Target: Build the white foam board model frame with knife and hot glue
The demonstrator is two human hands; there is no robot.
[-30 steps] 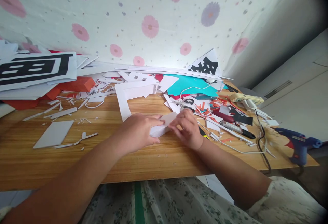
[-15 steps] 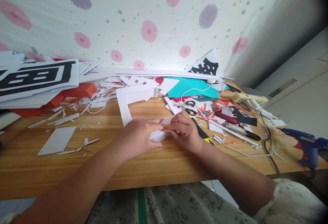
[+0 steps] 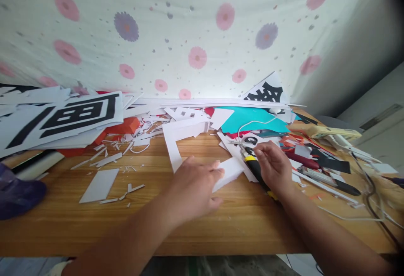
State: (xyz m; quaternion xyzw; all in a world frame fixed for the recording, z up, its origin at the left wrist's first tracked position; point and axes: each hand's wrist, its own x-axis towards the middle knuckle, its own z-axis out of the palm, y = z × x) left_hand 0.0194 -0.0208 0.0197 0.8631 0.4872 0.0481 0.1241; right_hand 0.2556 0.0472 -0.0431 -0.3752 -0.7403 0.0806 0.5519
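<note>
My left hand (image 3: pixel 195 187) lies over a white strip-shaped piece of board (image 3: pixel 229 173), its fingers on top and its thumb at the near side. A white angular frame with raised edges (image 3: pixel 172 145) runs back from under this hand; whether the two are joined is hidden. My right hand (image 3: pixel 274 166) is raised to the right, thumb and fingers pinched together. What it holds, if anything, I cannot make out. Right beside these fingers are pliers (image 3: pixel 257 171) with black and yellow handles, and a thin white cord (image 3: pixel 241 131) passes behind them.
White scraps (image 3: pixel 109 158) and a flat white piece (image 3: pixel 99 185) lie left. Sheets with black characters (image 3: pixel 78 116) are stacked behind them. Turquoise board (image 3: pixel 252 118), a cutter knife (image 3: pixel 344 186) and a power strip (image 3: pixel 331 132) are on the right. A dark purple object (image 3: pixel 19 192) sits far left.
My right hand has left the white piece and moved right to beside the pliers. My left hand stays on the piece. The view has turned, shifting the scene rightward and down.
</note>
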